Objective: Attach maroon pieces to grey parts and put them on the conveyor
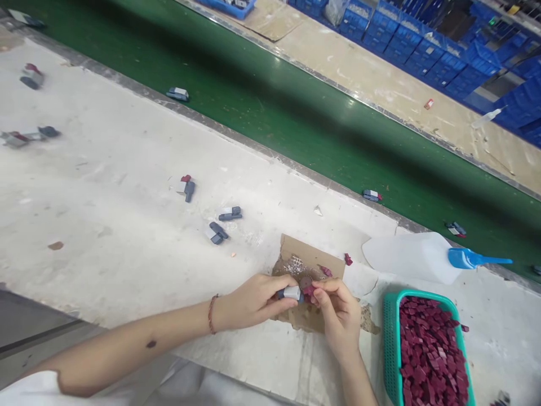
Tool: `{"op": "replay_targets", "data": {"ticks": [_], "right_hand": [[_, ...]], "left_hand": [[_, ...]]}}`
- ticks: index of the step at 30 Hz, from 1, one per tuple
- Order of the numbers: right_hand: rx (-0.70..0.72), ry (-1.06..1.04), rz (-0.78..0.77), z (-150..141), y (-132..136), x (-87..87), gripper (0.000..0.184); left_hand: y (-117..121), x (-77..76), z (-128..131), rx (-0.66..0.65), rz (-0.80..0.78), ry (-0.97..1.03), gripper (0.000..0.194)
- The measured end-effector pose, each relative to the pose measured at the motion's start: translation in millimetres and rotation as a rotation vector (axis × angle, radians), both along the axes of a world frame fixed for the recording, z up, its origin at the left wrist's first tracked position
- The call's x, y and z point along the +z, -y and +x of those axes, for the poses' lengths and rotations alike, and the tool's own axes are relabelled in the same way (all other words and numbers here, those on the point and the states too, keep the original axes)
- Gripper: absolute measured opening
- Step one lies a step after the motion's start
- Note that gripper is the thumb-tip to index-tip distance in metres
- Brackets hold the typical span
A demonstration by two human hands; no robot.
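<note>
My left hand [256, 301] pinches a small dark-blue and light-grey plastic piece [291, 292] over a piece of brown cardboard [313, 251]. Close against its right end, my right hand [342, 316] holds a maroon plastic part [309, 292] between thumb and fingers. Whether the two parts are joined cannot be made out. Another maroon part [326, 272] lies on the cardboard, beside a wet, shiny patch. A further maroon part [348, 259] rests on the table just past the cardboard's right edge.
A green basket [392, 349] full of maroon parts stands at right, below a white bottle [409, 256] with a blue nozzle lying on its side. Several blue-grey pieces, such as one assembly [186, 188], lie on the white table. A green conveyor belt [253, 113] carries more; blue bins [395, 36] stand beyond.
</note>
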State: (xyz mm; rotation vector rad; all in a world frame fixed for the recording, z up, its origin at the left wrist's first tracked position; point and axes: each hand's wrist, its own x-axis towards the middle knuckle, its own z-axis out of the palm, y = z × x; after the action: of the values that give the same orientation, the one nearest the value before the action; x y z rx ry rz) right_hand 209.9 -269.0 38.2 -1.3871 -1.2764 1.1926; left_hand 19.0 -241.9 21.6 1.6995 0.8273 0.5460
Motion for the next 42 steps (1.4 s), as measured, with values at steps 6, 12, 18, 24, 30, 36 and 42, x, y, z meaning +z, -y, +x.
{"op": "replay_targets", "data": {"ticks": [6, 12, 18, 24, 30, 36, 42], "right_hand": [[0.057, 0.065, 0.017, -2.3, 0.6, 0.4, 0.023], [0.129, 0.149, 0.137, -7.1, 0.5, 2.8, 0.016], [0.170, 0.256, 0.192, -9.4, 4.7, 1.8, 0.015], [0.201, 0.322, 0.227, -11.6, 11.7, 11.9, 0.021], [-0.010, 0.611, 0.163, 41.7, 30.6, 45.8, 0.020], [-0.330, 1.060, -0.134, 127.1, 47.0, 44.8, 0.025], [-0.277, 1.094, -0.175, 146.2, 35.2, 29.9, 0.020]], "left_hand": [[-0.4, 1.3, -1.0, -0.005, -0.012, -0.011, 0.032], [0.5, -2.7, -0.2, -0.012, -0.005, -0.017, 0.032], [2.9, -6.1, -0.7, -0.004, 0.051, 0.010, 0.030], [9.0, -4.2, -1.4, 0.011, 0.024, -0.013, 0.024], [0.0, 5.3, -4.7, 0.138, -0.137, -0.005, 0.027], [-59.9, 18.1, -7.2, 0.404, -0.211, 0.052, 0.036], [-156.6, 4.2, 19.9, 0.578, -0.019, 0.060, 0.031]]}}
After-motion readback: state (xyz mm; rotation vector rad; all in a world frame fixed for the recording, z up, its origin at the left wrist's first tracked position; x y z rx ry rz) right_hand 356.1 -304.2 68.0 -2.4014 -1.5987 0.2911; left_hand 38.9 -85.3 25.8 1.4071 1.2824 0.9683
